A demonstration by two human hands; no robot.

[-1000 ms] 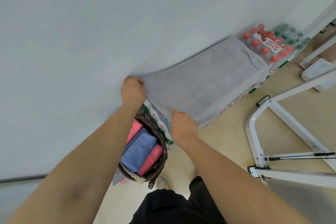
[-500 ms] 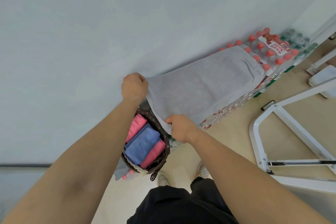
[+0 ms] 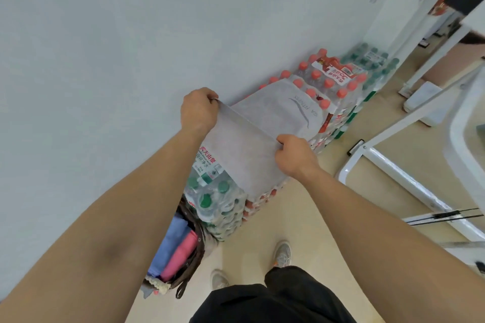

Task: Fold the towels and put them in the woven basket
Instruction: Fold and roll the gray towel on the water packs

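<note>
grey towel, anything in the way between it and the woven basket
Nothing visible blocks it. The left hand and right hand hold the grey towel over the water bottle packs; the woven basket stands open beside them. A blue towel and a pink towel already fill much of it.

Pretty bright, soft even light, no hard shadows, no real glare. Wide-angle lens bends the wall (image 3: 105,34) & forearms big time toward the edges. Top right corner is smeared w/ blur, center's fairly sharp, a bit compressed tho.
</note>
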